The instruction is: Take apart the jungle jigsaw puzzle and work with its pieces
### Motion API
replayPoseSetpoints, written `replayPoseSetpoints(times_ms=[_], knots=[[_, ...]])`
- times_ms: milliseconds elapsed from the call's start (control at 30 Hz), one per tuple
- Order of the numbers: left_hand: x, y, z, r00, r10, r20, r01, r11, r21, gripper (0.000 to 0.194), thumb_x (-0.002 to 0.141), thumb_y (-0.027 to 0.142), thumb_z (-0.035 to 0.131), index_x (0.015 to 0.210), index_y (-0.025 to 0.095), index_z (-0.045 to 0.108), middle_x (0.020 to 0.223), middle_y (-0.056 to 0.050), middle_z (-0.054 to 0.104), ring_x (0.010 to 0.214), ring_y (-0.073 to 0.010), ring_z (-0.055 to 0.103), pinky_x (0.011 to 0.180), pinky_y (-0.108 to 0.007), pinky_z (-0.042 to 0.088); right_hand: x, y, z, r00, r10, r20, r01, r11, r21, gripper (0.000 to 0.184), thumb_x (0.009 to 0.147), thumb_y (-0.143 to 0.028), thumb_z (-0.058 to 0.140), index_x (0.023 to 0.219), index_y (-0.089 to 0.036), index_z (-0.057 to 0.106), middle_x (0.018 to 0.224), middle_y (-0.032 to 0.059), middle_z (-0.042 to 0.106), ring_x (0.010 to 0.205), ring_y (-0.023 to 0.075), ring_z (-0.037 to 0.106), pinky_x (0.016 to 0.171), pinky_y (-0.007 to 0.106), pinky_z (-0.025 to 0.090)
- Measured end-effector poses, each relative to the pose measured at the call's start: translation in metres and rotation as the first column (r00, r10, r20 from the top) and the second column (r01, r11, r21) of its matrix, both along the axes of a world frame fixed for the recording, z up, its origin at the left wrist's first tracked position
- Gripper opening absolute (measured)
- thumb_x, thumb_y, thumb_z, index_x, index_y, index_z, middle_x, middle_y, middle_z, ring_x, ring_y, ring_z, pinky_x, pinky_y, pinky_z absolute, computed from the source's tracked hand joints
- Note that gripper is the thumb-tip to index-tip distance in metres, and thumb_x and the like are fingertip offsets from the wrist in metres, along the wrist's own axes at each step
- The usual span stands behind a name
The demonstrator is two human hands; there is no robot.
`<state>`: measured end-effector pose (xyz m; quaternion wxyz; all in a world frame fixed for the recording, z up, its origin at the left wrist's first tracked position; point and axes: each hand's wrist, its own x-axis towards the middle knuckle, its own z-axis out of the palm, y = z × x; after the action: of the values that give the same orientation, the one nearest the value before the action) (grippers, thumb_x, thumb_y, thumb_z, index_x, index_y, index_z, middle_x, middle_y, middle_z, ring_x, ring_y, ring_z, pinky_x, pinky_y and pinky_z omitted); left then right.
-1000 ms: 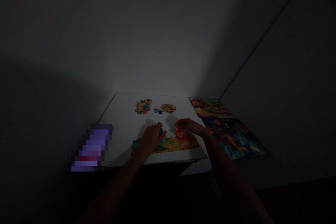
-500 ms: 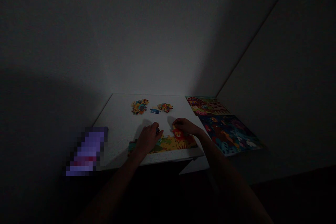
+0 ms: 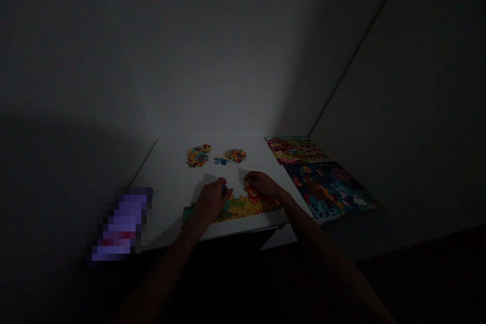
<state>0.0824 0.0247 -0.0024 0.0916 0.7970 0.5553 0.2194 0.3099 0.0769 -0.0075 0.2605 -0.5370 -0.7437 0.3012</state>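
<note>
Along the front of the white table lies a partly joined jigsaw puzzle (image 3: 241, 206), yellow and green with a red-maned lion at its right. My left hand (image 3: 210, 200) is over its left part, thumb and fingers closed around a small dark puzzle piece (image 3: 224, 190). My right hand (image 3: 262, 184) rests at the lion's upper edge, its fingers curled together and pointing left. Whatever those fingertips hold, if anything, is hidden in the dim light. Beyond the hands lie a blue puzzle piece (image 3: 220, 160), a pile of loose pieces (image 3: 198, 156) and a smaller pile (image 3: 236, 155).
Two colourful pictures, a farm scene (image 3: 298, 151) and a dark blue animal scene (image 3: 328, 190), lie on the right side of the white table (image 3: 167, 177). A pixelated purple object (image 3: 123, 220) is at the left edge. Walls stand behind and to the right.
The view has shifted slightly, so everything sits a little further left. Both hands keep nearly the same pose over the puzzle.
</note>
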Motion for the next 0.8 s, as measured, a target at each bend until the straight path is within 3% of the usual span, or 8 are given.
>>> replayPoseSetpoints(times_ms=[233,400,600,700,800], knots=[[0.000,0.001,0.000,1.000,0.020,0.015,-0.020,1.000,-0.015,0.018,0.094,0.036,0.055,0.103,0.020,0.055,0.088,-0.007,0.070,0.087,-0.0231,0.067,0.080,-0.033,0.045,-0.004,-0.005,0.002,0.998,-0.056,0.024,0.056,0.998,-0.003,0.025,0.084,-0.013,0.050,0.093,-0.020,0.072,0.097,0.0076,0.072,0.087,0.0210,0.064,0.083,0.032,0.047],[0.000,0.000,0.001,1.000,0.014,0.014,-0.014,1.000,-0.008,0.018,0.094,0.035,0.054,0.103,0.020,0.055,0.086,-0.006,0.070,0.085,-0.0234,0.067,0.081,-0.034,0.045,-0.005,0.003,0.000,0.987,-0.103,-0.126,0.098,0.994,-0.044,0.019,0.084,-0.017,0.052,0.091,-0.019,0.070,0.086,0.0046,0.070,0.079,0.0174,0.062,0.075,0.029,0.048],[0.001,-0.001,0.001,0.999,0.029,0.034,-0.029,0.999,-0.019,0.015,0.094,0.034,0.055,0.102,0.021,0.055,0.085,-0.005,0.070,0.087,-0.0228,0.067,0.080,-0.033,0.045,-0.012,0.049,0.007,0.858,-0.334,-0.390,0.282,0.941,-0.186,0.015,0.082,-0.028,0.062,0.092,-0.017,0.065,0.079,0.0046,0.068,0.066,0.0152,0.062,0.063,0.029,0.052],[0.001,-0.001,0.001,0.998,0.042,0.047,-0.040,0.998,-0.042,0.014,0.094,0.033,0.055,0.102,0.022,0.055,0.085,-0.004,0.070,0.086,-0.0218,0.067,0.080,-0.032,0.045,-0.021,0.082,0.012,0.850,-0.341,-0.402,0.292,0.940,-0.180,0.019,0.082,-0.027,0.063,0.098,-0.017,0.061,0.072,0.0037,0.066,0.060,0.0152,0.062,0.060,0.030,0.053],[0.000,-0.001,-0.001,0.995,0.047,0.089,-0.043,0.998,-0.046,0.016,0.093,0.032,0.055,0.106,0.022,0.055,0.088,-0.004,0.070,0.088,-0.0218,0.068,0.080,-0.032,0.046,-0.031,0.108,0.013,0.872,-0.291,-0.393,0.263,0.957,-0.125,0.024,0.084,-0.026,0.062,0.105,-0.017,0.058,0.076,0.0041,0.066,0.068,0.0169,0.065,0.067,0.032,0.055]])
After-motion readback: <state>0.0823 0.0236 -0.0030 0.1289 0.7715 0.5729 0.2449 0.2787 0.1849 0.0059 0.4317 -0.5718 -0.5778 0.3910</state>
